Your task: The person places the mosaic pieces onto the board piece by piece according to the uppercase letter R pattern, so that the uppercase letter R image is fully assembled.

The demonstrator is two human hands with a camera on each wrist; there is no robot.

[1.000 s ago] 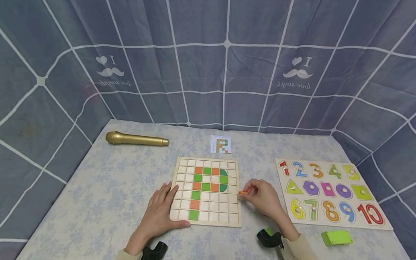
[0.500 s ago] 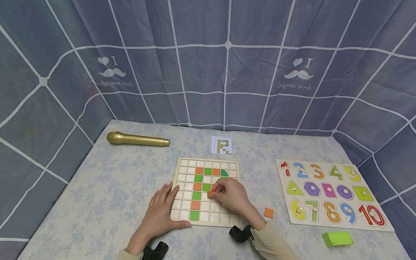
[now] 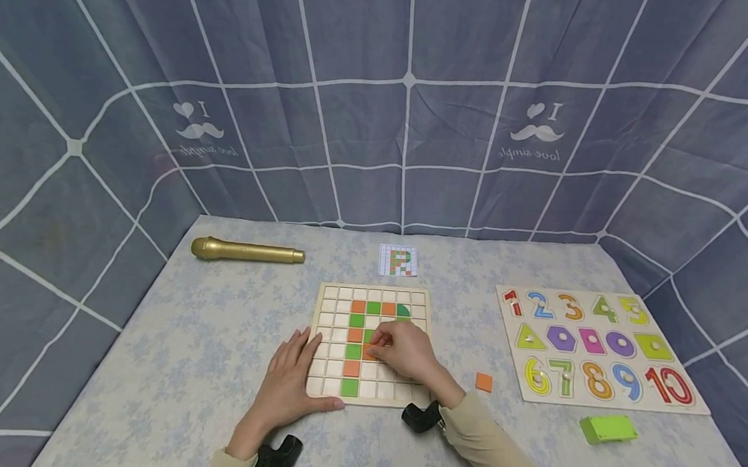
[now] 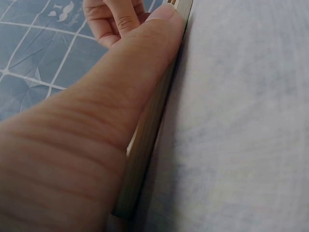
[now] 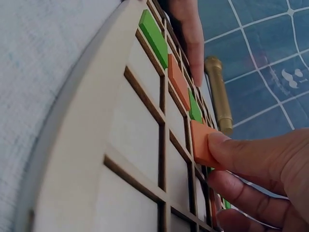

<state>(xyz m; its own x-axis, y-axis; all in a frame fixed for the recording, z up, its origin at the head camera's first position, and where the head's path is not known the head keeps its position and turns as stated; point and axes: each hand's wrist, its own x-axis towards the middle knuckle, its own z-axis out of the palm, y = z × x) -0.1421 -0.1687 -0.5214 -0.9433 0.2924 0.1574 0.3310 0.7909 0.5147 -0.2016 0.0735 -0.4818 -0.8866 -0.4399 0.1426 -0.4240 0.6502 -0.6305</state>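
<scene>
A wooden grid board (image 3: 435, 324) lies on the table, with green and orange square tiles set in several of its cells. My right hand (image 3: 408, 349) is over the middle of the board and pinches an orange tile (image 5: 203, 142) between thumb and fingers, at a cell right beside a green tile (image 3: 353, 351). In the right wrist view that tile stands slightly tilted at the cell. My left hand (image 3: 289, 376) rests along the board's left edge, fingers extended, thumb along the near edge. My right hand hides part of the tile pattern's right side.
A loose orange tile (image 3: 484, 382) lies right of the board. Behind the board is a small pattern card (image 3: 398, 260). A gold microphone (image 3: 247, 251) lies at the back left. A number-and-shape puzzle board (image 3: 599, 365) and a green block (image 3: 608, 429) are at the right.
My right hand has moved left from beside the board onto its middle, carrying the orange tile down to a cell. A loose orange tile has come into sight. My left hand has stayed put.
</scene>
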